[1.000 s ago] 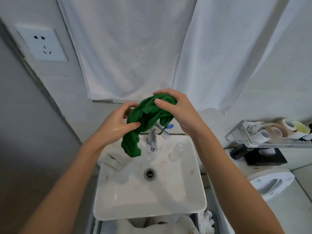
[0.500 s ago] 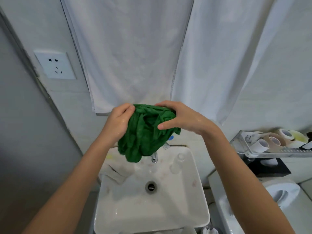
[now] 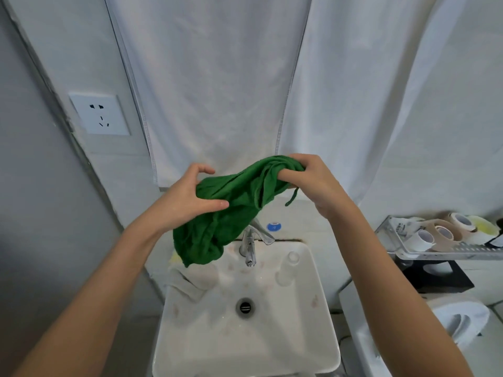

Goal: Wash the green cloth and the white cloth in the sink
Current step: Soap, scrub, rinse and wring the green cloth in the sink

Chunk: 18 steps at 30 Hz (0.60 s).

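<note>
— Green cloth [image 3: 234,210]: where is it?
— In the air above the sink [image 3: 246,346], bunched between both hands, its lower end hanging near the tap [image 3: 250,247].
— The fingers?
— Right hand [image 3: 310,180] has its fingers curled into the upper end. Left hand [image 3: 185,200] pinches the middle, thumb pressed on top.
— And the white cloth [image 3: 187,284]?
— Crumpled in the basin's back left corner, below the green one.

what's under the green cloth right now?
The green cloth, held up by the left hand and right hand, hangs above the sink. Below its lower end lies the white cloth on the sink's back-left rim. It hides the faucet base and handle partly.
</note>
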{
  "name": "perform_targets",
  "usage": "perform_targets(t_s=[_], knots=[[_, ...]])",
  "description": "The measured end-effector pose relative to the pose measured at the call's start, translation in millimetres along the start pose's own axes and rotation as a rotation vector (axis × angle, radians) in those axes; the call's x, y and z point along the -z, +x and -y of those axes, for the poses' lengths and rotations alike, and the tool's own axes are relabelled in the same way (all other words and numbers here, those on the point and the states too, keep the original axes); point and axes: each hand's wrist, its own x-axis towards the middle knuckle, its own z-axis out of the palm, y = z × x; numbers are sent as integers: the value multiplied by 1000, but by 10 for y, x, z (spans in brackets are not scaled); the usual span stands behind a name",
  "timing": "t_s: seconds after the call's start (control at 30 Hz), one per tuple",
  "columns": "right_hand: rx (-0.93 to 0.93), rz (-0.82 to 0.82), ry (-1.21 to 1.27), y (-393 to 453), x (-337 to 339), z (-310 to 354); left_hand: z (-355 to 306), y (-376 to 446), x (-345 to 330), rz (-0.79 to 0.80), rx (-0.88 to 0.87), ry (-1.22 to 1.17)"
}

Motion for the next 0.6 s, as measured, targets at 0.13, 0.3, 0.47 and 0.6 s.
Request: perform_targets(t_s=[0.13, 0.3, 0.47, 0.6], knots=[[-78, 83, 49, -10, -73, -6, 114, 31, -121, -73, -136, 86], [-194, 178, 49, -32, -156, -129, 211, 76, -150, -321, -195, 355], [-238, 167, 94, 0, -212, -282, 119, 104, -169, -295, -100, -31], [-353, 85, 441, 19, -286, -406, 20, 101, -237, -158, 145, -457]])
